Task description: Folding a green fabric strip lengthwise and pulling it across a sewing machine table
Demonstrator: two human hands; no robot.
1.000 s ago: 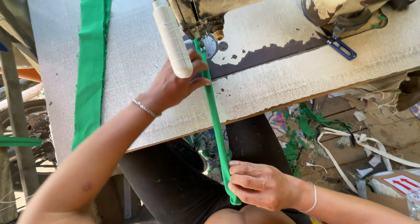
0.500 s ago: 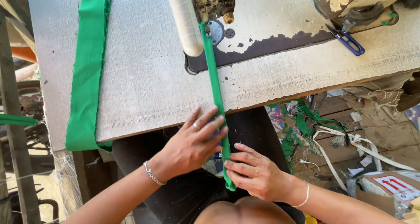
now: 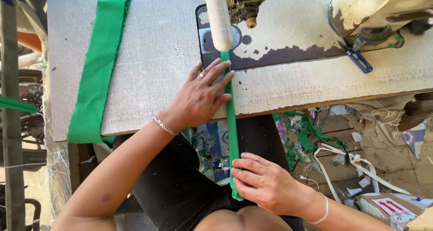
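A narrow green fabric strip [image 3: 232, 132] runs from under the sewing machine [image 3: 315, 19] off the table's front edge down toward my lap. My left hand [image 3: 198, 98] lies flat on the table with its fingers spread, pressing the strip just in front of the machine bed. Below the table edge, my right hand [image 3: 264, 183] pinches the strip's lower end between fingers and thumb. A white tube-shaped part [image 3: 218, 17] hangs over the strip at the needle area.
A wide green fabric band [image 3: 101, 64] lies along the left side of the worn table [image 3: 158, 46]. Blue thread snips [image 3: 358, 59] rest on the machine bed at right. Green and white fabric scraps [image 3: 333, 150] litter the floor at right.
My left hand has gone from the table down beside my right hand and back up onto the strip at the table edge. My right hand kept its hold on the strip's lower end.
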